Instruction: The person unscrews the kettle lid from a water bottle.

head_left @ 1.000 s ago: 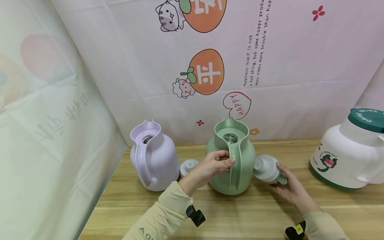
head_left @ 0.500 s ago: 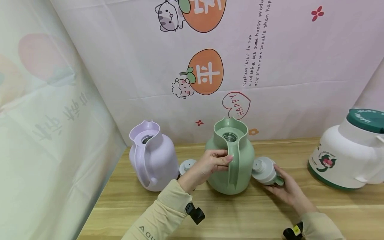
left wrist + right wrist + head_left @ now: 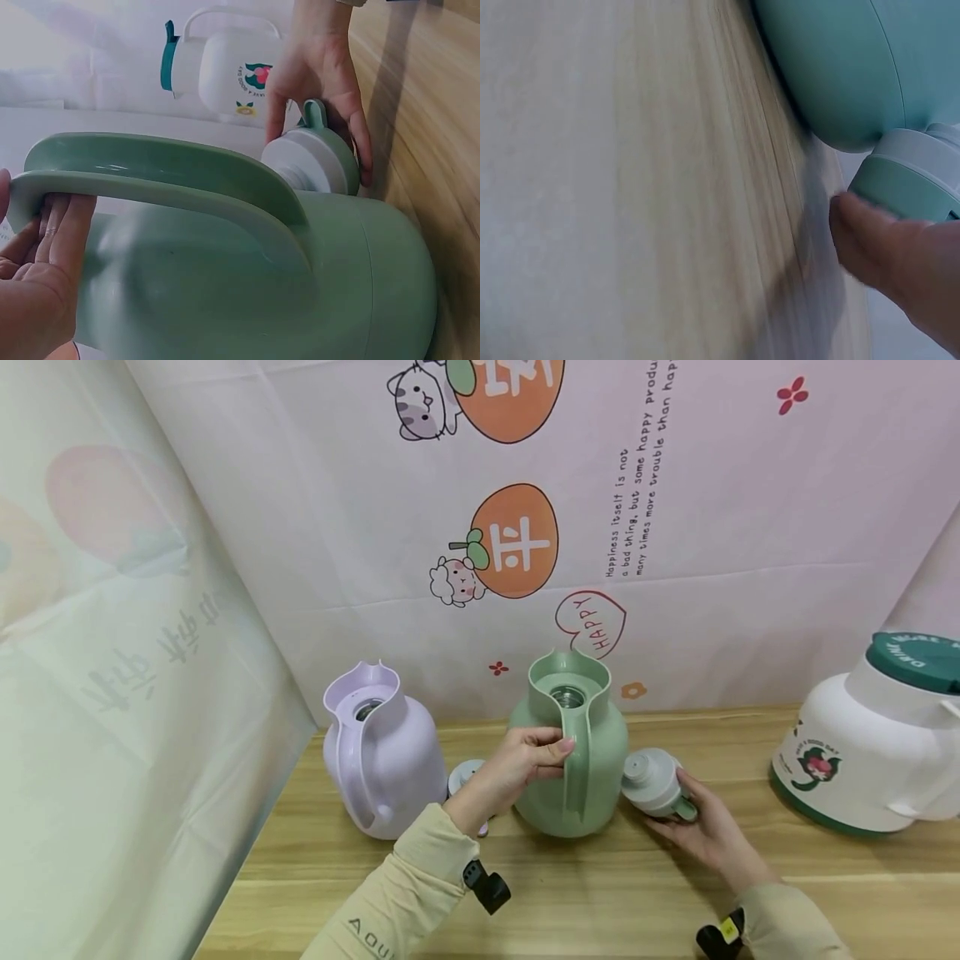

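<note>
A green thermos jug [image 3: 573, 777] stands lidless in the middle of the head view, its round mouth uncovered. My left hand [image 3: 517, 768] grips the upper part of its handle, fingers passing beneath the handle in the left wrist view. Just right of the jug, my right hand [image 3: 708, 831] holds a grey-and-green lid [image 3: 651, 783] tilted on its side, stopper end toward the jug. In the right wrist view the lid [image 3: 907, 180] is close against the jug's lower side, with the thumb and fingers [image 3: 885, 240] around its green cap.
A lilac jug [image 3: 393, 760], also lidless, stands at the left, with another lid [image 3: 463, 772] beside it, partly behind my left wrist. At the far right is a white jug [image 3: 855, 743] with a dark green lid. A printed cloth [image 3: 360, 527] hangs behind the wooden table [image 3: 585, 910].
The green jug has shifted slightly left and back with my left hand on its handle. My right hand and the lid have moved a little left with it.
</note>
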A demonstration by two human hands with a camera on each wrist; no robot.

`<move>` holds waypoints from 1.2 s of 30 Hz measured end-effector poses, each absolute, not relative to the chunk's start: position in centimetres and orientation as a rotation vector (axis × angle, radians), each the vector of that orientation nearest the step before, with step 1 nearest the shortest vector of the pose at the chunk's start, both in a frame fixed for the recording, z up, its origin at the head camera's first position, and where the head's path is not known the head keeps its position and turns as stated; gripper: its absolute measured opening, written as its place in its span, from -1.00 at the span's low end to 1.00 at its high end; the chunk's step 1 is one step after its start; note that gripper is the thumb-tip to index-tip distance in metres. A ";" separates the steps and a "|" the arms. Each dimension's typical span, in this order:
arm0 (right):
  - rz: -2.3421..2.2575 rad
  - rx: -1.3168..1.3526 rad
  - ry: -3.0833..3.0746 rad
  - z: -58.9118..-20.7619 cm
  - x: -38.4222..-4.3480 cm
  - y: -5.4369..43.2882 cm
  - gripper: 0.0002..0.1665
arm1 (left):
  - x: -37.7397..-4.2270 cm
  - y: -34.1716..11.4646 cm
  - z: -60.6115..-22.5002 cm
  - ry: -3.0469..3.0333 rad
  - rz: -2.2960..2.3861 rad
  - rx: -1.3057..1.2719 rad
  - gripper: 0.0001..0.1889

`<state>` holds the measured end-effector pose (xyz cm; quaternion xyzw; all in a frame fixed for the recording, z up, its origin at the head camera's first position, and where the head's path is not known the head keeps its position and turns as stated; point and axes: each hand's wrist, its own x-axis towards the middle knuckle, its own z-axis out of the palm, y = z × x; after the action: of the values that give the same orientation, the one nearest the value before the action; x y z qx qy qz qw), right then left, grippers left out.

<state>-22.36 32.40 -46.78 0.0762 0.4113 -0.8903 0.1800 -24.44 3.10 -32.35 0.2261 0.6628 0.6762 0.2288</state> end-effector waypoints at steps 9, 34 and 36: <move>-2.557 0.305 1.146 -46.2 -23.1 31.5 -0.62 | -25.1 2.9 -32.8 1.846 1.862 0.639 -0.64; -2.663 0.261 0.785 -45.6 -25.8 29.7 -0.26 | -26.9 2.6 -33.4 1.979 1.888 0.724 -0.67; -2.661 0.263 0.773 -45.5 -26.1 29.6 -0.26 | -27.1 2.5 -33.4 1.983 1.901 0.727 -0.67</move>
<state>-26.07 29.61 -45.49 0.0929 0.2734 -0.9407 0.1780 -27.09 2.49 -33.37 0.2530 0.6900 0.6615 0.1493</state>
